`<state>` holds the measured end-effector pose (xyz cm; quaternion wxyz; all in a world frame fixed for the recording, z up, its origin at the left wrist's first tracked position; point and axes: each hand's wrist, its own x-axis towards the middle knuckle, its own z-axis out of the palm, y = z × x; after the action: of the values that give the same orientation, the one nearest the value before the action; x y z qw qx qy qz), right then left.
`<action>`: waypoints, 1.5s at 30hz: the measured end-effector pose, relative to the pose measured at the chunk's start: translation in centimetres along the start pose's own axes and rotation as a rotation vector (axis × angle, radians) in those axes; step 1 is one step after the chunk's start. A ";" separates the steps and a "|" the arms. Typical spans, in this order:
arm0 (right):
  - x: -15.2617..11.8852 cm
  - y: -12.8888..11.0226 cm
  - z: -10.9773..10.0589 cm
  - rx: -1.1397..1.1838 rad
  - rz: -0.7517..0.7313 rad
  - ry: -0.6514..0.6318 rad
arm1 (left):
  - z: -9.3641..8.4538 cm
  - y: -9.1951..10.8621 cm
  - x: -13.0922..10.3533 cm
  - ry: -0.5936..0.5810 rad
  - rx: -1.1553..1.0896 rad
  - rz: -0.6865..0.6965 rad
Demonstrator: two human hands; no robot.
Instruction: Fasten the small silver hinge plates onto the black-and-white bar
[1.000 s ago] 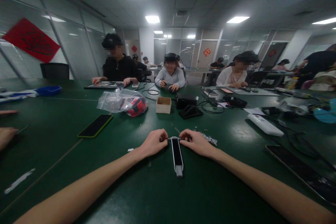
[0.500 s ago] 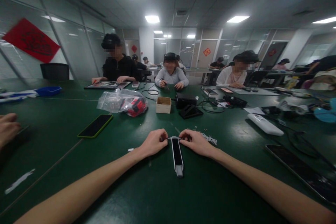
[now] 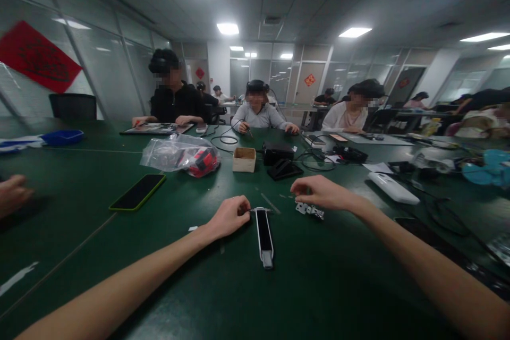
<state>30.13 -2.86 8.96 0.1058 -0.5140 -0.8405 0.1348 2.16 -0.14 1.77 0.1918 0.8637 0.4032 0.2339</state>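
A slim white-framed device with a black face [image 3: 264, 234] lies lengthwise on the table, its grey tip toward me. Across its far end runs a thin metal crosspiece [image 3: 261, 210]. My left hand [image 3: 231, 216] is closed, with thumb and forefinger pinching the left end of that crosspiece. Over to the right, my right hand [image 3: 321, 192] hovers at a small heap of silvery metal parts [image 3: 309, 211], fingers curled down and together. Anything between those fingertips is too small to make out.
Beyond my hands stand an open wooden box [image 3: 244, 160], a black stand [image 3: 285, 169] and a plastic bag with red-black contents [image 3: 195, 156]. A green-edged phone [image 3: 138, 192] lies left, a white case [image 3: 393, 187] right. A co-worker's hand [image 3: 14, 195] shows at far left.
My right hand has let go of the device's far end and moved right and away from me to the metal parts. My left hand stays at the crosspiece. The view has turned slightly right.
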 end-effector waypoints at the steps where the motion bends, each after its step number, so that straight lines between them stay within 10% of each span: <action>1: -0.4 0.5 -0.8 -0.046 0.032 -0.030 | -0.1 0.1 0.0 -0.003 -0.001 -0.003; 9: -1.6 3.5 -1.8 -0.166 0.359 -0.324 | -0.8 1.0 -0.1 -0.043 -0.018 -0.031; 19: -1.3 2.7 -0.7 -0.107 0.369 -0.474 | -0.5 0.5 0.0 -0.030 -0.014 -0.024; 39: -1.3 3.7 0.1 -0.136 0.446 -0.514 | 0.0 -0.3 0.0 0.052 -0.038 0.009; 45: -1.1 1.3 -0.5 -0.110 0.222 -0.279 | -1.1 0.3 0.2 0.135 -0.100 -0.038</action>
<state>31.91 -3.24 8.95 -0.0554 -0.5848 -0.7914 0.1692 1.85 0.03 2.89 0.2117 0.8275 0.4191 0.3078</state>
